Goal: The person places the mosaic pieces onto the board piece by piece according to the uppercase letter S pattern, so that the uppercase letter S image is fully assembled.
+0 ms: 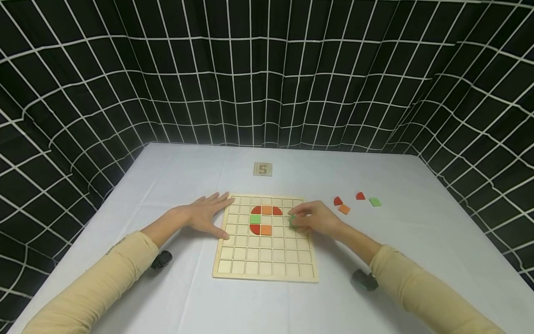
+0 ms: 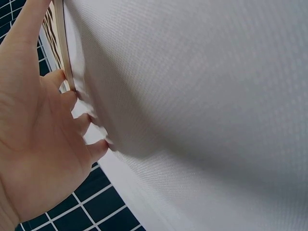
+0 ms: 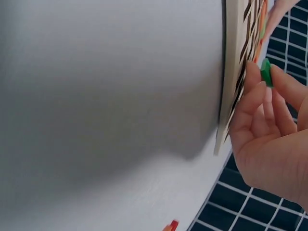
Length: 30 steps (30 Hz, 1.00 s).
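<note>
A wooden grid board [image 1: 246, 267] lies on the white table. On its upper middle sit red quarter-round tiles [image 1: 256, 210], orange square tiles [image 1: 266, 230] and a light green square tile [image 1: 255, 219], laid in a curved shape. My left hand [image 1: 205, 213] is spread along the board's left edge, its thumb and fingertips at the rim. Over the board's right side, my right hand [image 1: 314, 218] pinches a green tile [image 3: 266, 73] between thumb and fingers. The right wrist view shows that tile held up beside the board.
Right of the board lie loose tiles: red quarter-rounds [image 1: 360, 196], an orange one [image 1: 344, 209] and a light green one [image 1: 375, 202]. A small pattern card [image 1: 263, 169] with a figure like an S lies behind the board. A black curtain with white grid lines [image 1: 267, 83] surrounds the table.
</note>
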Tool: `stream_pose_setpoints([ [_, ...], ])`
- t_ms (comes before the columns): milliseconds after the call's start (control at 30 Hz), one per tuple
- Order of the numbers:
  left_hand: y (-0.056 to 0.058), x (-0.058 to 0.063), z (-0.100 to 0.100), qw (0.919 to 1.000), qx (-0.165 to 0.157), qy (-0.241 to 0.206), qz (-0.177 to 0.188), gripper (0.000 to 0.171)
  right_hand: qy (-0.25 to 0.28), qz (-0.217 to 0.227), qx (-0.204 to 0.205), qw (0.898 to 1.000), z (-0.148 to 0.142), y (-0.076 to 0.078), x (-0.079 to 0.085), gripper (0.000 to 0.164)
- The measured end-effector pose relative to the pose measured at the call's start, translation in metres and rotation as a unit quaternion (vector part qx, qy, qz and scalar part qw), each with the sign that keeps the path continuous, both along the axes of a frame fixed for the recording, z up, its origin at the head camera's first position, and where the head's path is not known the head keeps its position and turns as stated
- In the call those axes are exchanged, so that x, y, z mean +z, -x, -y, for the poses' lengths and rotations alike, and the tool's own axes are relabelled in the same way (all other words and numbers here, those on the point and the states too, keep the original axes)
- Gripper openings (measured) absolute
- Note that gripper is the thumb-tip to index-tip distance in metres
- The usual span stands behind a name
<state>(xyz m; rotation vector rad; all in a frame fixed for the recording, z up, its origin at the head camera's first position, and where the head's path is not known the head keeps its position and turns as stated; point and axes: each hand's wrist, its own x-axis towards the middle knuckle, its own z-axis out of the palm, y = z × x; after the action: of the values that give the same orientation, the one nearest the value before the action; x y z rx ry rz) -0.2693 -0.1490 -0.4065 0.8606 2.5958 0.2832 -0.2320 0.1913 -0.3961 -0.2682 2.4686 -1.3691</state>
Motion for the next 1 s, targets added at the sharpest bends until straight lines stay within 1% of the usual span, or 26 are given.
stream_pose_setpoints([
  [133,0.0,0.0,0.0,1.0,0.001,-0.001,0.0,0.113,-0.007,0.009,0.0,1.0,0.008,0.0,-0.001,0.024],
  [333,0.001,-0.001,0.0,1.0,0.002,0.001,-0.002,0.112,-0.024,0.023,-0.002,0.999,0.017,-0.001,-0.001,0.024],
  [500,0.001,-0.001,0.0,1.0,0.003,0.002,-0.003,0.113,-0.04,0.046,-0.003,0.998,0.025,-0.002,0.002,0.024],
  [700,0.001,-0.001,0.0,1.0,0.001,0.001,-0.003,0.112,-0.073,0.067,-0.022,0.995,0.037,-0.002,0.004,0.022],
  [800,0.001,0.0,0.0,1.0,0.001,0.0,-0.001,0.112,-0.091,0.068,-0.031,0.993,0.041,-0.001,0.004,0.02],
  [1000,0.001,0.001,0.0,1.0,0.0,0.003,0.0,0.112,-0.105,0.059,-0.029,0.992,0.045,0.0,0.003,0.018],
])
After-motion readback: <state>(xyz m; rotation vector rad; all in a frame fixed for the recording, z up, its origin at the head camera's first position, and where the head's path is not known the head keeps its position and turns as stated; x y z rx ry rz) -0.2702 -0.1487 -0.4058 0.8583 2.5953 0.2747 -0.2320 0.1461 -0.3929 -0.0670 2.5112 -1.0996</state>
